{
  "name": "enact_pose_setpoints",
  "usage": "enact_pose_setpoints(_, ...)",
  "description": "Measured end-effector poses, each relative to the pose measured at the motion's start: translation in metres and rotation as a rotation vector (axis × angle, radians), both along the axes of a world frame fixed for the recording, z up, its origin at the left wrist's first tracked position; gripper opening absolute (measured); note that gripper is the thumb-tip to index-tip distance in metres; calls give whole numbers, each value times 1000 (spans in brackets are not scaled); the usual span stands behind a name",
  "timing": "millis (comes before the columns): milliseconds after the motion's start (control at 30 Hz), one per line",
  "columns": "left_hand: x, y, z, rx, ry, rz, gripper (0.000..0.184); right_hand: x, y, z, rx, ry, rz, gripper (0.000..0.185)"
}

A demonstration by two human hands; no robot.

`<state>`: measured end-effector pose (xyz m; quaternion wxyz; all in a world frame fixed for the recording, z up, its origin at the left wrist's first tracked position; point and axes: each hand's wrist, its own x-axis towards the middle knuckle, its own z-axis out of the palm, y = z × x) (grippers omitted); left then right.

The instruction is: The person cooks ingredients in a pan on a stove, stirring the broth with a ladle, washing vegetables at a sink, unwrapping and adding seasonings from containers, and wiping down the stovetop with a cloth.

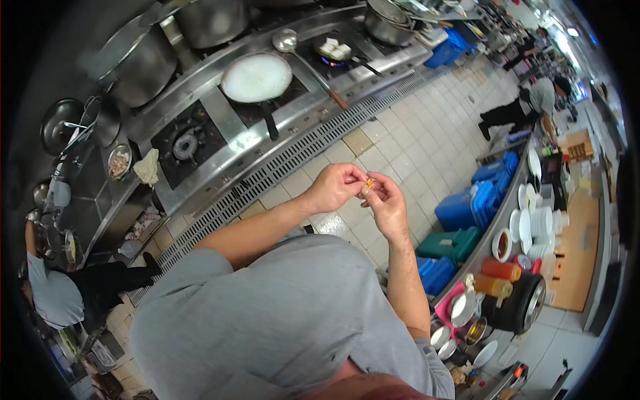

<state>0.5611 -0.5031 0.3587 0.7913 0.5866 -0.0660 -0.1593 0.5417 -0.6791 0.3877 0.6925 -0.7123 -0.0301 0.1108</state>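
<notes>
Plainly, an orange piece point(369, 183) sits between fingers point(352, 173).

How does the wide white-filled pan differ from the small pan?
The wide pan is larger than the small pan. White contents cover the wide pan; white pieces sit in the small pan. Blue flame shows under the small pan, none under the wide pan. Both have dark handles.

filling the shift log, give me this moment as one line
left hand: pinching small orange item | right hand: pinching same item | large pan: white contents, on stove | small pan: white pieces, blue flame beneath
</notes>
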Motion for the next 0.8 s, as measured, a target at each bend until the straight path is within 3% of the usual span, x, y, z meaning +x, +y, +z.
enact_pose_setpoints(67, 21, 33, -6, 129, -173, 50, 4, 31, 34, -9, 28, -2, 35, 28)
enact_pose_setpoints(167, 52, 84, -6, 363, -153, 18, 3, 66, 70, -29, -77, -82, 66, 29)
enact_pose_setpoints(233, 66, 112, -7, 298, -98, 20, 5, 86, 89, -24, -186, 15, 197, 26)
enact_pose_setpoints(333, 80, 144, -16, -101, 131, 80, 11, 121, 109, -16, -165, 132, 334, 26)
enact_pose_setpoints(467, 85, 167, -21, -222, 226, 271, 13, 145, 143, -1, -264, 79, 357, 26)
enact_pose_setpoints(533, 84, 178, -14, -144, 231, 342, 14, 150, 166, -2, -471, -549, 176, 24)
enact_pose_setpoints(567, 84, 182, -12, -69, 228, 402, 14, 152, 175, 1, -468, -551, 186, 24)
enact_pose_setpoints(633, 80, 193, -22, -66, 210, 428, 14, 153, 192, 10, -538, -934, 311, 21)
enact_pose_setpoints(800, 72, 214, -32, -134, 220, 493, 14, 161, 237, -22, -559, -766, 320, 16)
